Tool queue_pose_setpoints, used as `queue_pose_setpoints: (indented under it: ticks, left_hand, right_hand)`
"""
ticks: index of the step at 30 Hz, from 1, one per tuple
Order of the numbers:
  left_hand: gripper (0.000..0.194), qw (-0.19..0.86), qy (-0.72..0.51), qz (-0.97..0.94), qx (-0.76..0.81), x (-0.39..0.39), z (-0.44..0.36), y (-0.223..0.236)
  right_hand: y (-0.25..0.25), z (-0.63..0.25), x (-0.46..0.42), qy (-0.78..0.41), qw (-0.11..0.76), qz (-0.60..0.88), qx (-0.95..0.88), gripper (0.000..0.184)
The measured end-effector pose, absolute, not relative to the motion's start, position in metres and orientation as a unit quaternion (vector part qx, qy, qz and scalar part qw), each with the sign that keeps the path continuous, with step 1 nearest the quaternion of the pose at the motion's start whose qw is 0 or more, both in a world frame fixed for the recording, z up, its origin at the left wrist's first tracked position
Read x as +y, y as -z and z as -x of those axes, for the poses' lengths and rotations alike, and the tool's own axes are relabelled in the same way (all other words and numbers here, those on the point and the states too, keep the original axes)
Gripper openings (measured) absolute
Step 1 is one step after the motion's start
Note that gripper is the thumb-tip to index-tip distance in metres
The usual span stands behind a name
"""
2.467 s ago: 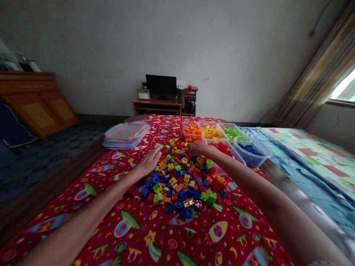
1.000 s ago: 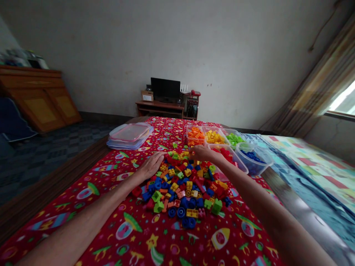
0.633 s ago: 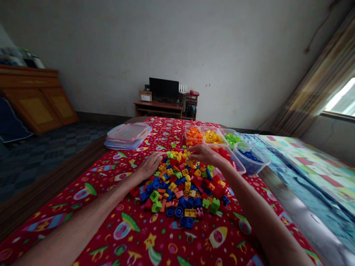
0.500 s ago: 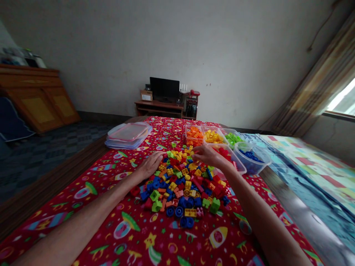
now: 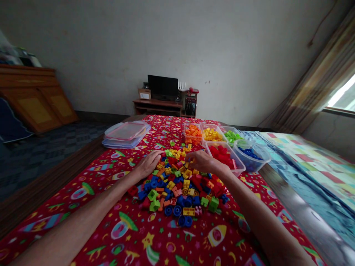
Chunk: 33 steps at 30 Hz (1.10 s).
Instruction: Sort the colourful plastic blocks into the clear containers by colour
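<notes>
Resting flat at the left edge of the block pile [image 5: 177, 188] with left fingers [image 5: 156, 155] together, and reaching over its far right side with right fingers [image 5: 189, 159] slightly apart.

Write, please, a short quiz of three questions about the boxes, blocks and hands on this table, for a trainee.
1. True or false: the stack of lids lies to the left of the pile of blocks.
2. Which colour are the blocks in the round tub? A) orange B) blue C) green
3. Fill in the word: the hand nearer to the box of red blocks is the ____ hand.

Key: 1 true; 2 B; 3 right.
</notes>
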<state>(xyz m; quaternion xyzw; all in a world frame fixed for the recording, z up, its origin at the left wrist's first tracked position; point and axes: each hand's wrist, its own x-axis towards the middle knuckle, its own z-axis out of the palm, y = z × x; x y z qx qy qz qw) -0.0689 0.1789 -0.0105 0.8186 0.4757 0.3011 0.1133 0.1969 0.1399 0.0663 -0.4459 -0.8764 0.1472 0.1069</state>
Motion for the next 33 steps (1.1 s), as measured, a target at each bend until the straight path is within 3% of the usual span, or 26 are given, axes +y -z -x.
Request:
queue_pose_setpoints:
  ticks: [6,15,23,33]
  left_hand:
    - [0.055,0.107,-0.302,-0.825,0.465,0.183,0.071,0.010]
    - [0.040,0.088,-0.314,-0.870,0.370,0.151,0.036,-0.034]
    - [0.032,0.103,-0.238,-0.926,0.274,0.138,0.013,-0.012]
    - [0.015,0.061,-0.290,-0.900,0.320,0.128,0.011,-0.026]
  right_hand:
    - [-0.069,-0.199,0.142,-0.158,0.182,0.465,-0.852,0.020]
    - [-0.075,-0.210,0.144,-0.273,0.300,0.488,-0.773,0.015]
    - [-0.075,-0.200,0.144,-0.594,0.474,0.401,-0.511,0.007]
    - [-0.080,-0.195,0.138,-0.679,0.487,0.347,-0.427,0.003]
